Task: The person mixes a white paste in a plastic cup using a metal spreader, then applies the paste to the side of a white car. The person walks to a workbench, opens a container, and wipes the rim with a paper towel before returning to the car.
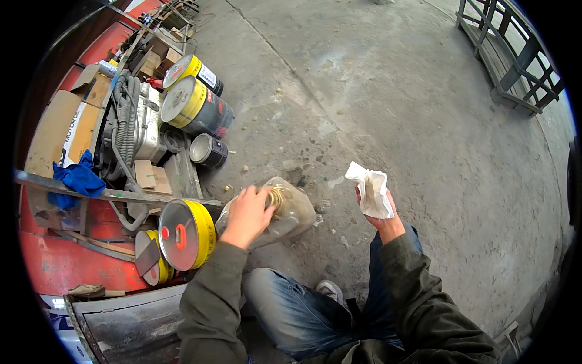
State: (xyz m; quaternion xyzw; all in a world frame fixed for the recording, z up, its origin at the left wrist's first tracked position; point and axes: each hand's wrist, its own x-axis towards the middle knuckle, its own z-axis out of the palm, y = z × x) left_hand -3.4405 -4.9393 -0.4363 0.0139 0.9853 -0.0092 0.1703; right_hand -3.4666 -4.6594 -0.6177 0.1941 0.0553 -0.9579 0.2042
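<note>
My left hand (247, 215) is closed at the neck of a large translucent plastic jug (296, 215) that stands on the concrete floor. The fingers curl around the near side of the jug's yellowish ringed neck (277, 199); the palm side is hidden. Well to the right, my right hand (388, 223) holds up a crumpled white paper wipe (378, 197). Its fingers close behind the wipe, which shows a brownish stain in its fold.
Close left of the jug stands a yellow-banded metal bucket (180, 233). Farther off are a dark bucket (206, 115), a small dark can (209, 151), grey corrugated hose (124, 115) and a blue cloth (82, 176). A railed metal platform (506, 67) stands far right.
</note>
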